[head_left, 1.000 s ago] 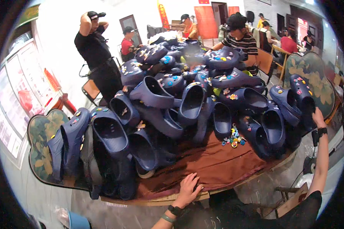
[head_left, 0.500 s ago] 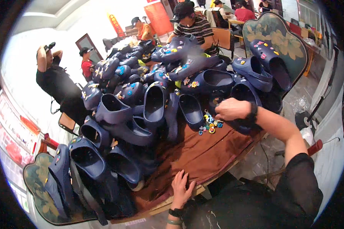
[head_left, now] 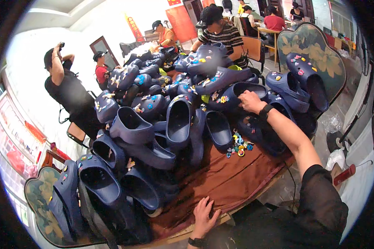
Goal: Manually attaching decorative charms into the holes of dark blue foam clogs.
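Note:
My right hand [head_left: 252, 102] reaches to the far side of the heap, its fingers bent over the near rim of a navy clog [head_left: 232, 92] with colourful charms on its toe. Below that hand stands another dark clog [head_left: 257, 132]. A small pile of bright charms [head_left: 239, 146] lies on the brown cloth [head_left: 220, 178], beside an upright navy clog [head_left: 218, 129] with no charms showing. My left hand [head_left: 204, 216] rests at the table's near edge, fingers spread and holding nothing.
Navy clogs [head_left: 131, 124] are heaped over the left and far table, many charm-studded. Flowered chair backs [head_left: 313, 62] stand at the far right and near left. A person in a striped shirt [head_left: 226, 39] sits across; another stands at left [head_left: 68, 85], arms raised.
My right hand has moved up and away from beside the charm pile to the rim of the clog behind it. My left hand stays at the table edge. The whole view has shifted slightly.

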Available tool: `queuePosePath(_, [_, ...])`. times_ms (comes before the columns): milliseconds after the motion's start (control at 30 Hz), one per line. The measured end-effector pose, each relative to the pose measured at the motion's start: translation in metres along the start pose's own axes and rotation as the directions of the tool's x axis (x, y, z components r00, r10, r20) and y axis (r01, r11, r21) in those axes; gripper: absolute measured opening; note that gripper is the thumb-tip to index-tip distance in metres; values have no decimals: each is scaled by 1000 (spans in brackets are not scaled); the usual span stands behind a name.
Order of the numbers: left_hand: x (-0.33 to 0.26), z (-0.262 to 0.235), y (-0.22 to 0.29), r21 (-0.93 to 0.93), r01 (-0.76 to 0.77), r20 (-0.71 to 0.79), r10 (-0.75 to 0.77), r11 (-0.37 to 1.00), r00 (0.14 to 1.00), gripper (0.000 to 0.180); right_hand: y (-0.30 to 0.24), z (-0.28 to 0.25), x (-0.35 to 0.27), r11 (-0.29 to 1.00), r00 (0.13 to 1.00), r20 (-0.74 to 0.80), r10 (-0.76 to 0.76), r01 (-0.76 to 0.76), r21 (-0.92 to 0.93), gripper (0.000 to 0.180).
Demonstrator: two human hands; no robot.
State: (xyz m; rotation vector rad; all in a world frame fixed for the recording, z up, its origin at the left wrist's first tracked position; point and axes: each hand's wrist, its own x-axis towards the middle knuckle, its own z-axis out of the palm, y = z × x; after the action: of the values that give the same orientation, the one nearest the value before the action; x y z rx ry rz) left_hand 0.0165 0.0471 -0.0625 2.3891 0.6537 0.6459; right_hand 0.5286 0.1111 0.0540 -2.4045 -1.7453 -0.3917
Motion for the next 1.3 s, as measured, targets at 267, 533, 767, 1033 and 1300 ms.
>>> queuePosePath(267, [5, -1, -1, 14, 7, 4, -7, 1000, 1000, 47, -9, -91, 3, 999, 994, 106, 25, -28, 31, 27])
queuePosePath(533, [3, 0, -2, 36, -1, 23, 0, 999, 1000, 49, -59, -156, -93, 988, 988, 123, -99, 82, 133, 29])
queuePosePath(767, [26, 4, 64, -770, 253, 176, -187, 586, 966, 85, -186, -65, -216, 727, 936, -208, -284, 352, 589, 11])
queuePosePath(1033, [37, -1, 43, -824, 299, 45, -470, 482, 882, 60, -268, -49, -257, 535, 823, -384, -419, 565, 628, 23])
queuePosePath(1300, [34, -85, 9, -448, 376, 273, -276, 811, 922, 58, -204, -43, -242, 499, 951, -198, -236, 293, 815, 21])
